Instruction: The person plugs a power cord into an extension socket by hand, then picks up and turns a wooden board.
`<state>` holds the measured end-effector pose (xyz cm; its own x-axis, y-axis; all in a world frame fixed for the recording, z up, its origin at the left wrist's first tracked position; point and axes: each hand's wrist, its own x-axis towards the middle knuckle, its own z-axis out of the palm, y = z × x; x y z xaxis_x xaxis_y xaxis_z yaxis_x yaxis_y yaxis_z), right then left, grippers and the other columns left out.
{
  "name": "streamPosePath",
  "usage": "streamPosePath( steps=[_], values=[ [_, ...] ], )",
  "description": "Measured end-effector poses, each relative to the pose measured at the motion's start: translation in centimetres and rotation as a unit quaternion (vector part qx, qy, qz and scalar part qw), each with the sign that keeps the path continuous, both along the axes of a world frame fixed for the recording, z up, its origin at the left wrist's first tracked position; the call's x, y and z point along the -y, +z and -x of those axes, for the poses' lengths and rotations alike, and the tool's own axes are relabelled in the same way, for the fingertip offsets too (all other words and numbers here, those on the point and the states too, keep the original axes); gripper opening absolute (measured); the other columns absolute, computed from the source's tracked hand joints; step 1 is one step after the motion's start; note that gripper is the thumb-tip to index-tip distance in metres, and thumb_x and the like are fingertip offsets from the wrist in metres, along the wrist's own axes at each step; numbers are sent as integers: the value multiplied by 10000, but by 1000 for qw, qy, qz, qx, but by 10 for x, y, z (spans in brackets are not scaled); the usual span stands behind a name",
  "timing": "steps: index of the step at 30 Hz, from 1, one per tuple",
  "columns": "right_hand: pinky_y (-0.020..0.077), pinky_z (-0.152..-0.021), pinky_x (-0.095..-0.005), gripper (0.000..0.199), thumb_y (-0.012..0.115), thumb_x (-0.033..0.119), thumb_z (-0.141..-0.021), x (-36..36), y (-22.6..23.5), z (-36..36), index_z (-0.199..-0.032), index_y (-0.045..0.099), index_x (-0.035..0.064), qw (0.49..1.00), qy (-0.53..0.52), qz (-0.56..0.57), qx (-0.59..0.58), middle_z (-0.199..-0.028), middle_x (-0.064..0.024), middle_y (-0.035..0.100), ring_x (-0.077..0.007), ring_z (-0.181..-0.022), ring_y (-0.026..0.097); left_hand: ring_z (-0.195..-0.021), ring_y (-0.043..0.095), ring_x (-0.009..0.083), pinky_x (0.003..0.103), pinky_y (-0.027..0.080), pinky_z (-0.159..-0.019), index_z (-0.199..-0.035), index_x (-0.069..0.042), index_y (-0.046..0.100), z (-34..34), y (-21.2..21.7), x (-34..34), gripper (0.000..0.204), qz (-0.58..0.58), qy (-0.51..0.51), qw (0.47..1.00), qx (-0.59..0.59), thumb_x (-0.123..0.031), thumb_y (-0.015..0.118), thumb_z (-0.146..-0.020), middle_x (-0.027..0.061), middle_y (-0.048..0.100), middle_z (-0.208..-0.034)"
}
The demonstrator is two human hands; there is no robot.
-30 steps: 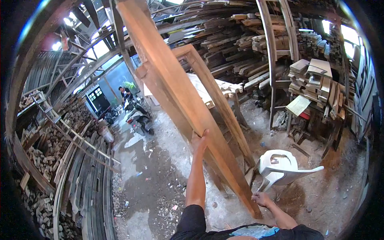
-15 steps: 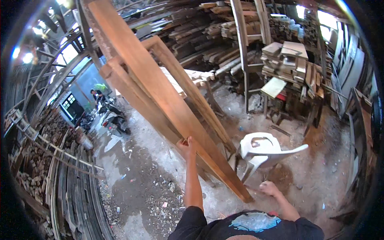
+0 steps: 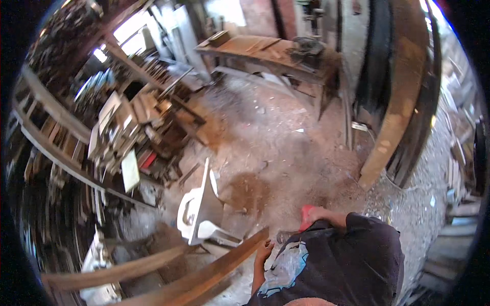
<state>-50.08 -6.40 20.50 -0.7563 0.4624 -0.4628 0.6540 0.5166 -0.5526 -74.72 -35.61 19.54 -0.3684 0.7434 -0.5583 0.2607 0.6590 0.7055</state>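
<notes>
Below and to the right of the white plastic chair, the person's left hand is just beside the near end of a long wooden beam. Its fingers look partly curled, but the view does not settle whether they touch the wood or how far apart they are. Farther right of the chair, a bare forearm comes from a dark sleeve toward the right hand, which is next to something red. Blur hides the fingers there, so one cannot tell whether that hand is wide, narrow or holding anything.

The beam is brown, straight and squared, with a warm orange tint along one face. It runs slantwise beneath the chair, its near end to the chair's lower right and its length passing out at the lower edge. A second timber, duller and smeared by blur, lies to the lower left of the chair, well apart from the hands.

Around the chair spreads a dusty, reddish-brown floor with small scraps on it, and a dark round patch lies just to the chair's right. Up and left of the chair rises a pile of cut boards. Above and beyond the chair stands a rough wooden bench, and far to the chair's right a tall plank leans upright.
</notes>
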Motion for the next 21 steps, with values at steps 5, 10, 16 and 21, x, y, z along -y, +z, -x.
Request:
streamPosePath(
  steps=[5, 10, 16, 21],
  values=[
    [492, -601, -450, 576, 573, 575, -851, 17, -19, -87, -860, 644, 3, 906, -173, 384, 48, -779, -137, 622, -232, -661, 592, -670, 582, 143, 318, 498, -611, -1057, -15, 615, -7, 16, -35, 381, -22, 62, 996, -54, -366, 616, -908, 56, 628, -831],
    [513, -695, -429, 519, 552, 497, -872, 13, -21, -130, -960, 658, -3, 964, -236, 87, -87, -905, -200, 675, -334, -742, 656, -732, 610, 251, 381, 492, -622, -985, -33, 634, -3, -53, 4, 332, 93, 112, 989, -20, -347, 570, -897, 130, 644, -863],
    [504, -727, -468, 442, 529, 420, -875, 80, -13, -320, -939, 680, 10, 919, -381, 98, -31, -927, -239, 666, -404, -818, 650, -861, 640, 398, 472, 499, -740, -982, -46, 670, -76, -84, -74, 323, 69, -205, 940, -265, -319, 552, -857, 227, 665, -971],
    [505, -706, -496, 488, 528, 443, -862, 186, -65, -515, -866, 678, -22, 865, -490, 100, 52, -864, -292, 644, -447, -825, 632, -869, 630, 272, 388, 497, -779, -1027, -34, 655, -262, -58, -200, 278, -32, -118, 986, -116, -166, 580, -794, 133, 666, -945]
  ],
)
